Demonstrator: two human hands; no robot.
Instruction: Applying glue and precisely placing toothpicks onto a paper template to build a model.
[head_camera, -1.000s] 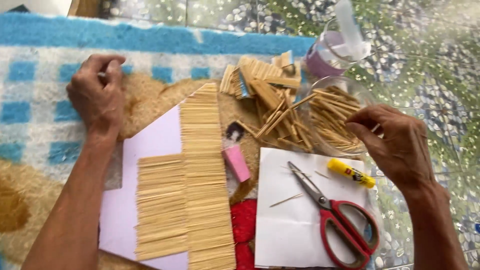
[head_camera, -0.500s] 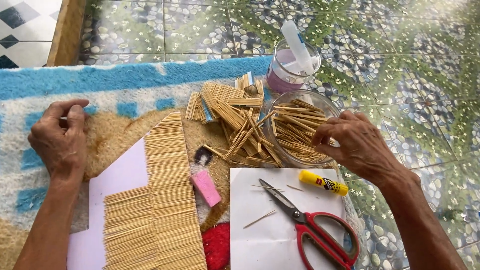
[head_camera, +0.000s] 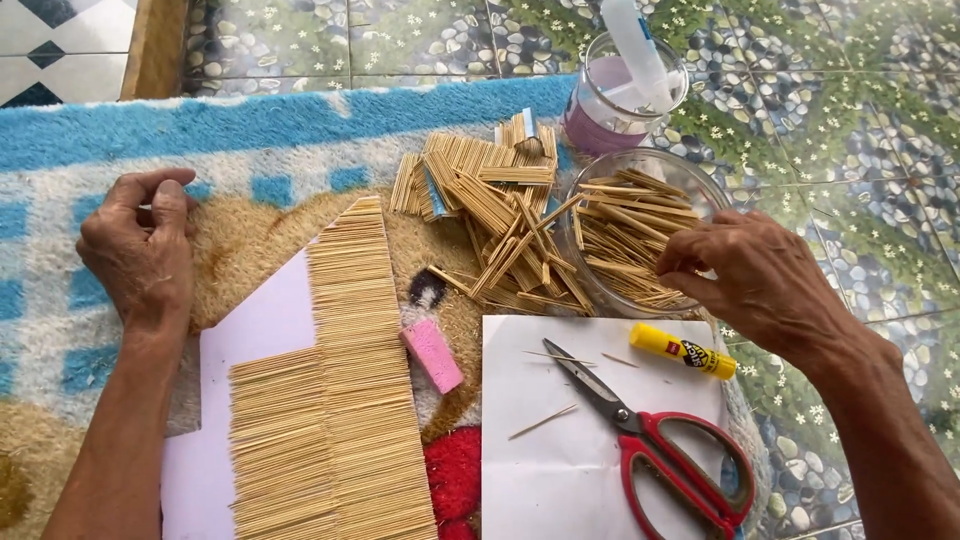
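Observation:
My left hand (head_camera: 142, 252) rests on the rug beside the top corner of a pale purple sheet (head_camera: 258, 330), fingers loosely curled with nothing in them. Rows of thin wooden sticks (head_camera: 345, 390) are laid side by side over that sheet. My right hand (head_camera: 760, 278) reaches into a clear glass bowl (head_camera: 690, 185) full of loose sticks, its fingertips pinching among them; whether a stick is held is hidden by the fingers. A heap of stick bundles (head_camera: 490, 215) lies left of the bowl.
A white paper (head_camera: 560, 440) carries red-handled scissors (head_camera: 665, 450), a yellow glue tube (head_camera: 683, 350) and loose sticks. A pink eraser (head_camera: 432, 354) lies between the sheets. A plastic cup with a white bottle (head_camera: 620, 90) stands behind the bowl. Pebble-patterned floor surrounds the blue and tan rug (head_camera: 250, 130).
The view has drifted left and down. My right hand stays at the bowl, fingers now dipped among the sticks. My left hand stays beside the purple sheet's corner.

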